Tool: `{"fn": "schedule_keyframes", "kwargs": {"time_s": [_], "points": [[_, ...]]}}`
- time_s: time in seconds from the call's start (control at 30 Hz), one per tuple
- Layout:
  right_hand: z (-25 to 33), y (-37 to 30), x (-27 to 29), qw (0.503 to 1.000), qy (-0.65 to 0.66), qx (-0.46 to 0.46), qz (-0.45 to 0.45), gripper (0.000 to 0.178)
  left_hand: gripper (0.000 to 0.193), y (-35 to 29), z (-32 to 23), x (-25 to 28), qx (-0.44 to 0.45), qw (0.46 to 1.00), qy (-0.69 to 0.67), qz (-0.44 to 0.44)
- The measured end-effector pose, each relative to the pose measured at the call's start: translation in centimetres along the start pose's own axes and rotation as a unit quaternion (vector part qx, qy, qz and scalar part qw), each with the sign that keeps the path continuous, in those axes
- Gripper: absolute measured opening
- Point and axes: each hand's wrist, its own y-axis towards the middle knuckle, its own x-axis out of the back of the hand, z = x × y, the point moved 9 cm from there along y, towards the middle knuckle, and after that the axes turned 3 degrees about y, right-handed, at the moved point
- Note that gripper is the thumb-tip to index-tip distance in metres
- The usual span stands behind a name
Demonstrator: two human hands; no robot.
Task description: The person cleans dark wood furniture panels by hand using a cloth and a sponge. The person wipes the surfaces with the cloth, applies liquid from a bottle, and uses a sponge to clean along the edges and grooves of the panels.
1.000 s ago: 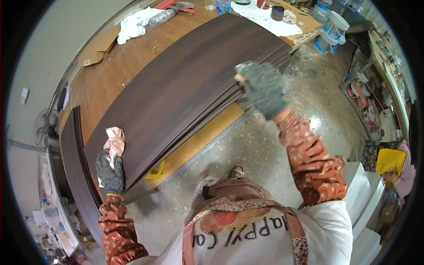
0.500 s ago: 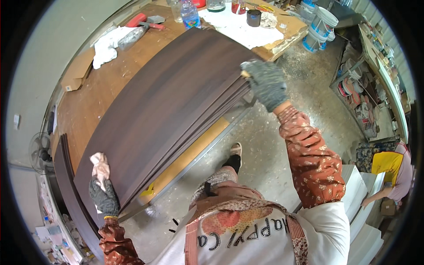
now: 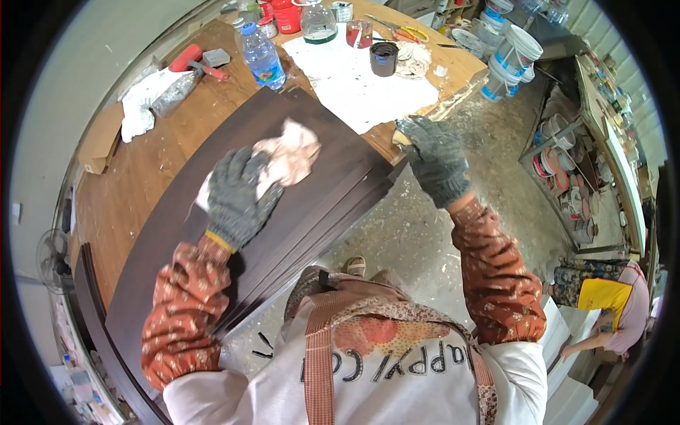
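Note:
A stack of dark brown curved boards (image 3: 170, 234) lies on the wooden workbench. My left hand (image 3: 242, 202), in a grey knit glove, presses a crumpled pale pink cloth (image 3: 292, 154) flat on the top board, toward its far half. The glove partly covers the cloth. My right hand (image 3: 438, 159), also gloved, is off the boards' far right corner, beside the bench edge. Its fingers are closed around a small pale yellow piece (image 3: 402, 136), mostly hidden by the glove.
White paper (image 3: 333, 88) on the bench bears a dark open cup (image 3: 383, 59) and a glass jar (image 3: 318, 25). A water bottle (image 3: 262, 57) stands beside it. A red-handled tool (image 3: 188, 58) lies left. Buckets (image 3: 513, 53) stand beyond. Another person (image 3: 613, 301) works at right.
My left hand and the cloth have swept from the boards' near left end up toward the far end. My right hand has stayed near the far corner; the view has shifted, showing more bottles and jars.

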Motion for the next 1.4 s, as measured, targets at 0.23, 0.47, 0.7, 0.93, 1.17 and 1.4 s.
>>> {"fn": "schedule_keyframes", "kwargs": {"time_s": [0.23, 0.47, 0.7, 0.93, 1.17, 1.4], "points": [[2.4, -0.3, -2.7, 0.979, 0.152, 0.126, -0.050, 0.022, 0.054, 13.4, -3.3, -7.1, -0.008, 0.999, -0.050, -0.001], [-6.4, 2.7, -1.9, 0.981, 0.167, 0.089, -0.040, 0.040, 0.066, 21.2, 0.8, -9.3, 0.110, 0.942, -0.307, -0.082], [-7.7, 5.1, -6.6, 0.772, 0.622, -0.007, 0.133, 0.055, 0.040, 12.5, 0.4, -1.7, 0.269, 0.946, -0.128, -0.131], [-0.7, 14.1, -10.2, 0.653, 0.728, 0.018, 0.206, 0.065, 0.030, -1.4, -11.2, 3.5, 0.410, 0.892, -0.001, -0.193], [9.6, 25.0, -14.2, 0.707, 0.659, 0.199, 0.164, 0.060, 0.025, -11.0, -19.4, 1.1, 0.665, 0.701, -0.105, -0.236], [15.3, 27.4, -17.3, 0.735, 0.570, 0.289, 0.227, 0.063, 0.034, -12.8, -20.8, -2.0, 0.737, 0.518, -0.314, -0.301]]}}
